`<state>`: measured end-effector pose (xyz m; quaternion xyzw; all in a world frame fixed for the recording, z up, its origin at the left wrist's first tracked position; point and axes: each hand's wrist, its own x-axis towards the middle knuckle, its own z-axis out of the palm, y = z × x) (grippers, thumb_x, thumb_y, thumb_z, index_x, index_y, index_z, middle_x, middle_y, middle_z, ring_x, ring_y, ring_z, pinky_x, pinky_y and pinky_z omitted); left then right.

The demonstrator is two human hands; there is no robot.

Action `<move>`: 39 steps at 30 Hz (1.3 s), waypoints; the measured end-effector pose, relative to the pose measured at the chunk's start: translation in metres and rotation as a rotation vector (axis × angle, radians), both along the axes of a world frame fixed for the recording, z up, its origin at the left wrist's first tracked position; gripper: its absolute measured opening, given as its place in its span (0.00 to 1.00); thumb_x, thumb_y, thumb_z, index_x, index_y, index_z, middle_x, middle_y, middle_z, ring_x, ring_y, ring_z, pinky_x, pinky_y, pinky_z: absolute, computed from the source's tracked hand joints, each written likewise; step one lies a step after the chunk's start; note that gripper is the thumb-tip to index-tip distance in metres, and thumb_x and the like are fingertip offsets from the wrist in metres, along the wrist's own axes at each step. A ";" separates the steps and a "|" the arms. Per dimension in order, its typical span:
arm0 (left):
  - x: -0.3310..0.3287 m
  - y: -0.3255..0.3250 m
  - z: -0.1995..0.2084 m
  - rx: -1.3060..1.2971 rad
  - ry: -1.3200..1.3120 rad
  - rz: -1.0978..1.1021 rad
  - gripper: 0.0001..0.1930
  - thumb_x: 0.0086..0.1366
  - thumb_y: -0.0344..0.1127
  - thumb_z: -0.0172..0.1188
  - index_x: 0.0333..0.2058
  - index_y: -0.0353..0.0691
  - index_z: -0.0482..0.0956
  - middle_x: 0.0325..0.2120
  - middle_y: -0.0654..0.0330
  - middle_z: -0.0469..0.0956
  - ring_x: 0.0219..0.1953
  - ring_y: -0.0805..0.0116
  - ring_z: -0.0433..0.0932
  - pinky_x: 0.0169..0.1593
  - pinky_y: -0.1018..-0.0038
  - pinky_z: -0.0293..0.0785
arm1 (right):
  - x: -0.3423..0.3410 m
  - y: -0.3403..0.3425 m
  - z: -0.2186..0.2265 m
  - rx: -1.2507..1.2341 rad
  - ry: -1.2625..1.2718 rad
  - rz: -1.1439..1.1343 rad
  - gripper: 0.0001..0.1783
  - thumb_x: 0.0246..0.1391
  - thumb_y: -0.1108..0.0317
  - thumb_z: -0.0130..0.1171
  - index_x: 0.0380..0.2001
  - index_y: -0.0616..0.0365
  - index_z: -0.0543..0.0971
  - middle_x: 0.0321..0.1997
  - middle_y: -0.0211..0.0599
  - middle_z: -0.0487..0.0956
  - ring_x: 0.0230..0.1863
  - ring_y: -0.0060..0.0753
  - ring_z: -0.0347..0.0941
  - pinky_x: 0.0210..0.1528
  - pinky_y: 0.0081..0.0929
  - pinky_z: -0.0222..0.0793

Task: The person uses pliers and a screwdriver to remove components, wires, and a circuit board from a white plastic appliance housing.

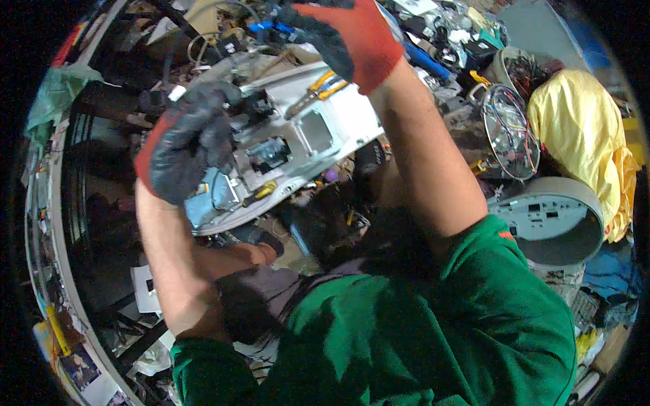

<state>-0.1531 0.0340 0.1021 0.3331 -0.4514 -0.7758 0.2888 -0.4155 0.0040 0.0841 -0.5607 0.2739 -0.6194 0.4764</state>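
My left hand point(193, 139), in a black-palmed glove with a red cuff, is raised over the left end of a white plastic housing point(362, 115). Its fingers are curled closed; a small white piece point(177, 93) shows at its edge. My right hand point(355, 44), in a matching red and black glove, is higher up near the top edge, fingers bent together. What either hand grips is not clear. A thin grey cable point(184, 37) arcs between them. On the housing are yellow-handled pliers point(318, 91), another yellow-handled tool point(262, 193) and a dark module point(269, 154).
Mixed electronic scrap point(440, 40) is heaped beyond the housing. To the right stand a clear bucket of wires point(509, 132), a yellow sack point(575, 122) and a grey round tub point(562, 237). A metal frame point(57, 223) runs down the left side.
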 end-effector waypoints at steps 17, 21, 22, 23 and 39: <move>-0.031 0.000 -0.067 -0.167 -0.125 -0.027 0.23 0.67 0.42 0.56 0.58 0.39 0.71 0.52 0.60 0.75 0.53 0.66 0.75 0.54 0.69 0.73 | -0.007 0.000 -0.025 0.137 0.058 -0.106 0.16 0.55 0.74 0.58 0.47 0.61 0.78 0.40 0.30 0.81 0.37 0.18 0.73 0.42 0.21 0.69; -0.036 0.000 -0.062 -0.022 0.048 0.005 0.22 0.69 0.39 0.54 0.58 0.36 0.69 0.54 0.50 0.73 0.55 0.56 0.75 0.58 0.64 0.73 | -0.005 -0.009 -0.032 0.098 0.208 -0.138 0.16 0.54 0.73 0.57 0.48 0.63 0.78 0.40 0.30 0.81 0.39 0.21 0.74 0.43 0.22 0.70; -0.039 -0.003 -0.065 -0.007 0.129 -0.017 0.23 0.69 0.38 0.54 0.59 0.35 0.68 0.53 0.49 0.74 0.53 0.56 0.76 0.56 0.64 0.74 | -0.004 -0.010 -0.034 0.067 0.132 -0.113 0.17 0.54 0.72 0.58 0.48 0.63 0.78 0.41 0.31 0.81 0.39 0.22 0.74 0.44 0.22 0.70; -0.043 -0.004 -0.067 0.008 0.209 -0.038 0.23 0.68 0.37 0.53 0.59 0.34 0.67 0.52 0.48 0.75 0.52 0.57 0.77 0.55 0.65 0.75 | -0.002 -0.012 -0.036 0.037 0.057 -0.087 0.17 0.54 0.72 0.58 0.48 0.64 0.77 0.41 0.32 0.81 0.40 0.23 0.74 0.45 0.23 0.70; -0.048 0.027 -0.054 0.270 0.312 -0.360 0.26 0.71 0.42 0.46 0.62 0.30 0.62 0.47 0.44 0.77 0.48 0.47 0.79 0.52 0.55 0.77 | 0.000 -0.024 -0.048 -0.011 -0.026 -0.321 0.17 0.51 0.79 0.54 0.46 0.63 0.77 0.38 0.33 0.79 0.37 0.25 0.75 0.39 0.24 0.73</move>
